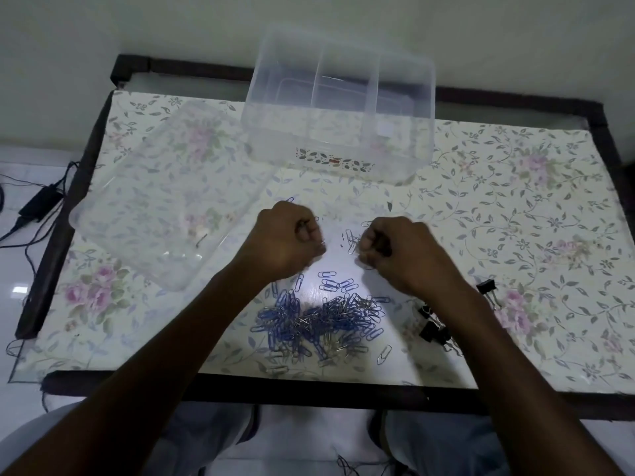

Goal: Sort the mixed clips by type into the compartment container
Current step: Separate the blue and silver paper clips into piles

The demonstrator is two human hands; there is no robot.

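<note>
A heap of blue and silver paper clips (pixel 319 321) lies on the table near its front edge. Several black binder clips (pixel 436 329) sit to the right of the heap, partly hidden by my right forearm. A clear compartment container (pixel 338 146) stands at the back centre, its dividers visible. My left hand (pixel 287 238) is curled into a fist above the table, with paper clips showing at its fingers. My right hand (pixel 391 249) is also curled, with a small cluster of silver paper clips (pixel 351 240) at its fingertips.
A clear plastic lid (pixel 165 201) lies flat on the left of the floral table top (pixel 515 218). A black power adapter with cables (pixel 39 202) lies on the floor at left. The table has a dark frame (pixel 302 393) along its front.
</note>
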